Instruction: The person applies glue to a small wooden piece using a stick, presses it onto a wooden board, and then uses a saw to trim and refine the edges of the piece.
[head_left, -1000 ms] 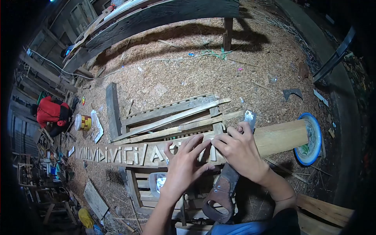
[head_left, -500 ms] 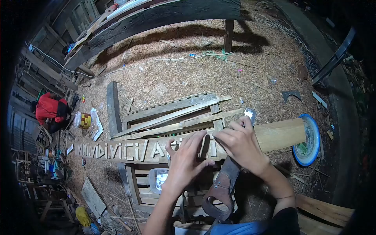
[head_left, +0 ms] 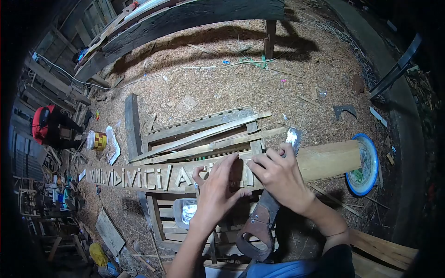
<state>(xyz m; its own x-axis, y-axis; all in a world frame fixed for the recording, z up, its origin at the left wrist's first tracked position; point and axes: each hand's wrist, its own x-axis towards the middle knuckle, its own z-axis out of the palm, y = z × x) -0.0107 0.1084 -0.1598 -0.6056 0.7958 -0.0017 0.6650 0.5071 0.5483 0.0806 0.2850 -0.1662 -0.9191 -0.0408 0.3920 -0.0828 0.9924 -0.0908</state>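
Pale wood carries a Latin-style motto in a yard strewn with wood shavings (head_left: 185, 99), where a long plank (head_left: 327, 160) lies crosswise before a person working bare-handed. Raised letters (head_left: 168, 177) built from narrow strips read "VNI.VIDI.VICI/A", while the characters after the "A" are partly hidden behind the fingers. The left hand (head_left: 214, 187) arches over that later stretch of lettering, its thumb standing apart from its curved fingers. The right hand (head_left: 283, 178), fingers bent, bears down just beside an upright strip (head_left: 251, 177) at the end of the row; whether it grips anything cannot be told. Beneath it, a saw (head_left: 263, 213) with a brown handle lies aslant across the plank, white matter smeared at the far end of its blade. Near the left forearm, a clear plastic tub (head_left: 177, 211) sits by the plank's near edge. The plank's right end reaches over a blue-rimmed basin (head_left: 370, 157). At far left, a person in red (head_left: 41, 127) bends near a yellow-and-red bucket (head_left: 96, 140), its markings too small to read; a dark wooden counter (head_left: 194, 30) stands beyond.
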